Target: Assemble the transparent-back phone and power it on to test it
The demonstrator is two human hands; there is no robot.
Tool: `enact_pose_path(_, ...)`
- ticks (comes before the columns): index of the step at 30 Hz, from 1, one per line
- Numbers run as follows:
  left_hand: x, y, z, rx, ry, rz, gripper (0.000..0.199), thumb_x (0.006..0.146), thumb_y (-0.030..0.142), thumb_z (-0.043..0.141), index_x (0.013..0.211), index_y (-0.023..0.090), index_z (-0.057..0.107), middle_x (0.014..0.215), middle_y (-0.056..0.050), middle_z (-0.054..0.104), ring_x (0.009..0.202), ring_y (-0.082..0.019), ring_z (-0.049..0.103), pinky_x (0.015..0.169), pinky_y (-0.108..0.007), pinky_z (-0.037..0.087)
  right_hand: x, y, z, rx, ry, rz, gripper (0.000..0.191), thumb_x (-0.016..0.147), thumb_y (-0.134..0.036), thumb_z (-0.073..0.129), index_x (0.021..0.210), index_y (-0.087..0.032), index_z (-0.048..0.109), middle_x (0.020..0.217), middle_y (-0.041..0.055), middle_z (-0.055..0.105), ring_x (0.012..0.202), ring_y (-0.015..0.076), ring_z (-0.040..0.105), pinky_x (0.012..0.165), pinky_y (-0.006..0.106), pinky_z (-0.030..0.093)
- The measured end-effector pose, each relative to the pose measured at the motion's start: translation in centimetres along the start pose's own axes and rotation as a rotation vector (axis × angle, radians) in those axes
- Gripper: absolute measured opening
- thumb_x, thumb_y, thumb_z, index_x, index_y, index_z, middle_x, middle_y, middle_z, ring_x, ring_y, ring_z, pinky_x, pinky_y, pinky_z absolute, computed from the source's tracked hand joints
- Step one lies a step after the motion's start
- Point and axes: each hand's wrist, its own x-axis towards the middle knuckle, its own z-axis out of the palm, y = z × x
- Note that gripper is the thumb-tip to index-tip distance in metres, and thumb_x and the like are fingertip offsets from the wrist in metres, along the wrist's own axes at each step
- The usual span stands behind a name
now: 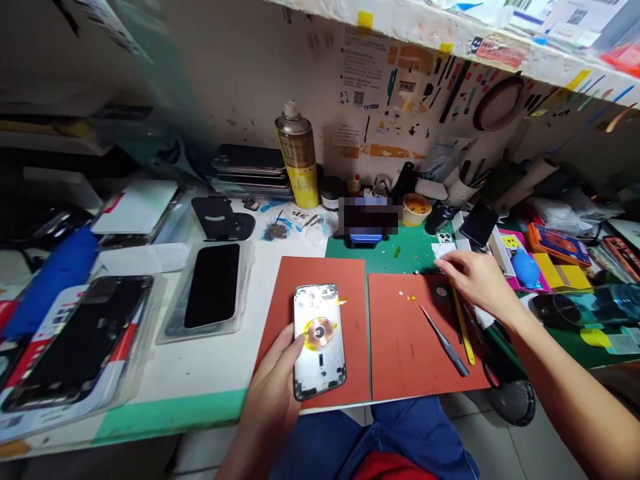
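My left hand (277, 360) is closed on the edge of a phone housing (330, 370), held tilted over the left red-brown mat (345, 273). A round copper coil (323, 335) with yellow film around it shows in the housing. My right hand (475, 280) is off to the right, thumb and fingers pinched together beside a small white card (443, 249). What the fingertips hold, if anything, I cannot make out. Below that hand lie yellow tweezers (464, 327). A grey pointed tool (445, 343) rests on the right red-brown mat (395, 360).
A black-screened phone (213, 287) lies on a clear tray to the left, beside a dark screen part (90, 340). Behind stand a spray can (299, 157), a blurred-out device (369, 217) and a tub of rubber bands (417, 208). A blue air blower (526, 268) is at right.
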Motion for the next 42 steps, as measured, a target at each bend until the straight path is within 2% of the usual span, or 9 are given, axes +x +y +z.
enact_pose_path(2, 0.3, 0.0, 0.2, 0.044, -0.067, 0.014, 0.069, 0.077, 0.043, 0.087, 0.138, 0.019, 0.065, 0.128, -0.015, 0.077, 0.116, -0.037, 0.074, 0.082, -0.038, 0.066, -3.1, -1.5, 0.4, 0.066, 0.038, 0.015, 0.043, 0.108, -0.044, 0.045, 0.088, -0.021, 0.074, 0.081, 0.0061, 0.079, 0.067, 0.0201, 0.071, 0.065, 0.031, 0.051)
enact_pose_path(6, 0.9, 0.1, 0.7, 0.154, -0.162, 0.116, 0.074, 0.077, 0.053, 0.086, 0.135, 0.013, 0.064, 0.122, -0.018, 0.078, 0.104, -0.034, 0.077, 0.081, -0.036, 0.063, -8.5, -3.7, 2.2, 0.299, 0.051, 0.059, 0.032, 0.107, -0.044, 0.051, 0.1, -0.024, 0.075, 0.097, 0.0049, 0.082, 0.079, 0.0211, 0.076, 0.071, 0.031, 0.057)
enact_pose_path(11, 1.0, 0.6, 1.0, 0.268, -0.13, 0.162, 0.079, 0.074, 0.055, 0.088, 0.136, 0.014, 0.063, 0.118, -0.018, 0.079, 0.093, -0.032, 0.079, 0.078, -0.038, 0.062, -12.7, -4.3, 3.3, 0.42, 0.037, 0.161, 0.027, 0.106, -0.044, 0.055, 0.101, -0.025, 0.073, 0.097, 0.0053, 0.079, 0.081, 0.021, 0.074, 0.062, 0.03, 0.056)
enact_pose_path(17, 1.2, 1.2, 0.4, 0.444, -0.028, 0.225, 0.077, 0.07, 0.052, 0.09, 0.133, 0.015, 0.066, 0.105, -0.013, 0.08, 0.087, -0.029, 0.078, 0.072, -0.035, 0.061, -14.8, -3.9, 3.4, 0.419, 0.047, 0.201, 0.024, 0.108, -0.042, 0.054, 0.106, -0.025, 0.072, 0.098, 0.0052, 0.076, 0.082, 0.0201, 0.072, 0.064, 0.03, 0.055)
enact_pose_path(23, 0.4, 0.8, -1.1, 1.051, 0.148, 0.517, 0.051, 0.089, 0.054, 0.062, 0.121, 0.017, 0.075, 0.099, -0.011, 0.077, 0.087, -0.03, 0.074, 0.076, -0.037, 0.056, -13.0, -3.5, 4.6, 0.292, 0.045, 0.196, 0.027, 0.108, -0.039, 0.051, 0.102, -0.023, 0.072, 0.098, 0.007, 0.077, 0.082, 0.0231, 0.074, 0.074, 0.035, 0.055)
enact_pose_path(26, -0.2, -0.3, -1.6, 1.18, 0.169, 0.674, 0.049, 0.096, 0.051, 0.049, 0.123, 0.019, 0.074, 0.106, -0.013, 0.077, 0.095, -0.032, 0.073, 0.083, -0.04, 0.055, -10.6, -3.3, 5.0, 0.266, 0.003, 0.166, 0.024, 0.107, -0.032, 0.051, 0.103, -0.022, 0.073, 0.1, 0.0078, 0.077, 0.089, 0.0257, 0.075, 0.079, 0.038, 0.054)
enact_pose_path(32, -1.3, -3.0, -3.0, 1.127, 0.212, 0.687, 0.052, 0.1, 0.047, 0.051, 0.145, 0.024, 0.06, 0.124, -0.011, 0.076, 0.108, -0.034, 0.071, 0.091, -0.043, 0.055, -5.2, -3.7, 5.7, 0.236, -0.068, 0.116, 0.023, 0.103, -0.023, 0.054, 0.099, -0.021, 0.076, 0.099, 0.0085, 0.077, 0.09, 0.026, 0.073, 0.078, 0.036, 0.052)
enact_pose_path(37, -3.1, -3.1, -3.5, 0.969, 0.202, 0.655, 0.043, 0.095, 0.043, 0.066, 0.136, 0.032, 0.067, 0.13, -0.009, 0.075, 0.116, -0.036, 0.069, 0.101, -0.047, 0.052, -3.1, -4.9, 6.9, 0.225, -0.082, 0.104, 0.025, 0.102, -0.021, 0.053, 0.101, -0.019, 0.077, 0.099, 0.0107, 0.076, 0.089, 0.0248, 0.072, 0.078, 0.034, 0.05)
enact_pose_path(42, -4.6, -3.7, -2.4, 0.818, 0.273, 0.761, 0.03, 0.094, 0.032, 0.07, 0.123, 0.031, 0.075, 0.117, -0.007, 0.078, 0.108, -0.033, 0.069, 0.102, -0.042, 0.05, -2.7, -5.9, 7.4, 0.241, -0.087, 0.155, 0.024, 0.1, -0.02, 0.052, 0.096, -0.018, 0.076, 0.1, 0.012, 0.075, 0.084, 0.0243, 0.07, 0.075, 0.033, 0.047)
